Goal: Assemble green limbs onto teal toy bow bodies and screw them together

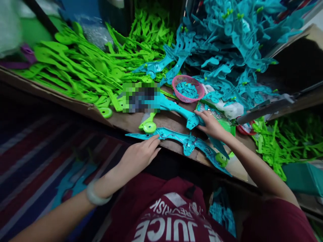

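Note:
Two long turquoise plastic shells, curved like a toy bow, lie at the table's front. My left hand (141,153) is closed at the left part of the nearer shell (176,136), fingertips on its edge. That shell's inner side faces up, showing ribs and a thin dark wire. A green round piece (222,159) sits near its right end. My right hand (210,124) grips the farther shell (174,107) at its middle, thumb and fingers around it; its left end runs into a blurred patch. A green part with a round disc (148,127) lies between the shells.
Green plastic parts (83,67) are heaped at left, turquoise shells (234,43) at right. A pink basket (188,89) holds small turquoise pieces. Behind my right hand is a green tray (227,125) with small metal bits. A grey bar (264,109) juts in from the right.

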### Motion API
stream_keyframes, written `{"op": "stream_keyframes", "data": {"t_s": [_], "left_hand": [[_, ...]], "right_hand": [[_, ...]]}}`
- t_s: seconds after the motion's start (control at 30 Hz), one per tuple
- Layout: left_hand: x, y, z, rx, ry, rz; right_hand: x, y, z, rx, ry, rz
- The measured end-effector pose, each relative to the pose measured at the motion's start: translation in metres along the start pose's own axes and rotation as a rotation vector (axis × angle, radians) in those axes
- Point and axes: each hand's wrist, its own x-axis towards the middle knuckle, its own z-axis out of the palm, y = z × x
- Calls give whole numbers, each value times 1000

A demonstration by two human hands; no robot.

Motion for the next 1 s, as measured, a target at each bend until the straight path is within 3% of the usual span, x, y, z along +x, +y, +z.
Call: {"op": "stream_keyframes", "data": {"t_s": [0.13,0.23,0.3,0.43,0.53,0.7,0.87,1.0], "left_hand": [[4,-5,-2,-48,-46,17],[5,-6,-4,-76,-58,6],[6,-7,-5,-105,-59,-19],[7,-6,-8,-119,-62,-29],[9,-7,-10,-85,-62,2],[13,-11,-16,-81,-73,-29],[28,-21,-26,-6,-325,-82],[53,-35,-30,-45,-426,24]], "right_hand": [[-1,-9,-17,-27,-15,-38],[3,-41,-21,5,64,-122],[9,-68,-11,27,39,-220],[27,-105,24,-42,-139,-378],[38,-108,43,-65,-184,-359],[45,-101,48,117,-140,-308],[44,-97,47,276,-108,-251],[42,-94,46,251,-111,-275]]}}
